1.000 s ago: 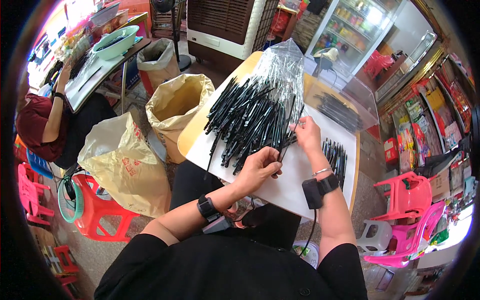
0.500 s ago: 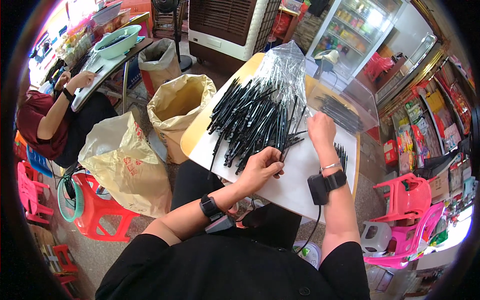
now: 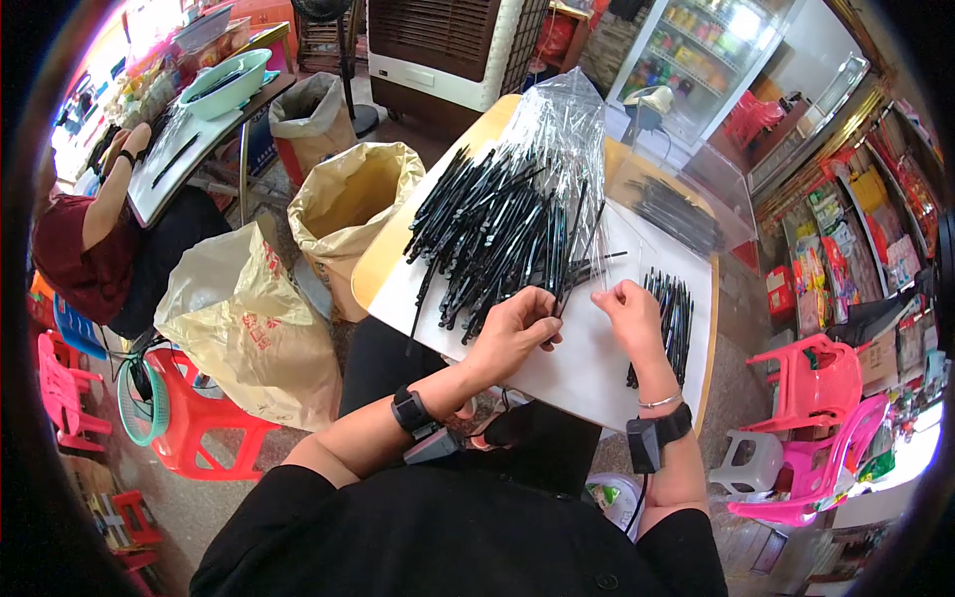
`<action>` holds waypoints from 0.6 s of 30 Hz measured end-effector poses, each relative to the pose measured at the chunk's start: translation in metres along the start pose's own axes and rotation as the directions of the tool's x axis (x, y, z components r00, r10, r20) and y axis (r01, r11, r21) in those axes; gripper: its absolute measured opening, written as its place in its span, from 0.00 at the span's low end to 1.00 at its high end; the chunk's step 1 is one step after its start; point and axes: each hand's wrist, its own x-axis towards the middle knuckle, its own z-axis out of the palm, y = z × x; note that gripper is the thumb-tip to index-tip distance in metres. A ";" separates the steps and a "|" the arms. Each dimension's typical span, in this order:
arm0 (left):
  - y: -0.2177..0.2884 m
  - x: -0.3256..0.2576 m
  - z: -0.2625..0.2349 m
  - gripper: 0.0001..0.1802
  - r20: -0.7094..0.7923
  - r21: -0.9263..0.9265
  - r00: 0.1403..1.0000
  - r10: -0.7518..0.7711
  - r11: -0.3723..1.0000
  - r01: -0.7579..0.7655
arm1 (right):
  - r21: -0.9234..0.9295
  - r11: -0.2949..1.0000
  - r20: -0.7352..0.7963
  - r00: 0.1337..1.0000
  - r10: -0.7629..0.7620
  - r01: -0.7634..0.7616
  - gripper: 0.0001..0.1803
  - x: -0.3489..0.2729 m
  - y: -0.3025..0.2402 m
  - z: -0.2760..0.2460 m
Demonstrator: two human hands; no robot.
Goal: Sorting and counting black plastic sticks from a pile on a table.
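Observation:
A big heap of thin black sticks (image 3: 497, 234) lies on a white sheet (image 3: 587, 363) over a wooden table (image 3: 383, 254), partly under a clear plastic bag (image 3: 562, 129). My left hand (image 3: 512, 328) rests at the heap's near edge with its fingers closed on a few black sticks. My right hand (image 3: 627, 313) is just beside it, pinching the end of a thin stick that runs back to my left hand. A small sorted bundle of black sticks (image 3: 671, 313) lies to the right of my right hand.
An open tan sack (image 3: 348, 214) and a crumpled yellowish bag (image 3: 249, 318) stand left of the table. Red and pink plastic chairs (image 3: 806, 398) are around. Another person (image 3: 90, 249) sits at a table at far left. A clear box with more sticks (image 3: 676, 204) is behind.
My right hand has drawn back from the heap toward me and now meets my left hand. My left hand has stayed at the heap's near edge.

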 end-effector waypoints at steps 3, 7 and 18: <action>0.002 0.000 0.002 0.06 -0.002 -0.007 1.000 -0.002 1.000 0.002 | 0.105 0.994 0.089 0.996 0.005 -0.015 0.15 -0.008 0.002 -0.002; 0.002 0.000 0.001 0.05 -0.009 0.000 1.000 0.000 1.000 0.000 | -0.056 0.997 0.019 0.999 -0.051 0.052 0.11 -0.029 -0.015 -0.018; -0.003 0.001 0.001 0.05 -0.013 -0.008 1.000 0.021 1.000 -0.021 | 0.155 0.959 -0.496 0.858 -0.133 0.239 0.04 -0.031 -0.004 -0.024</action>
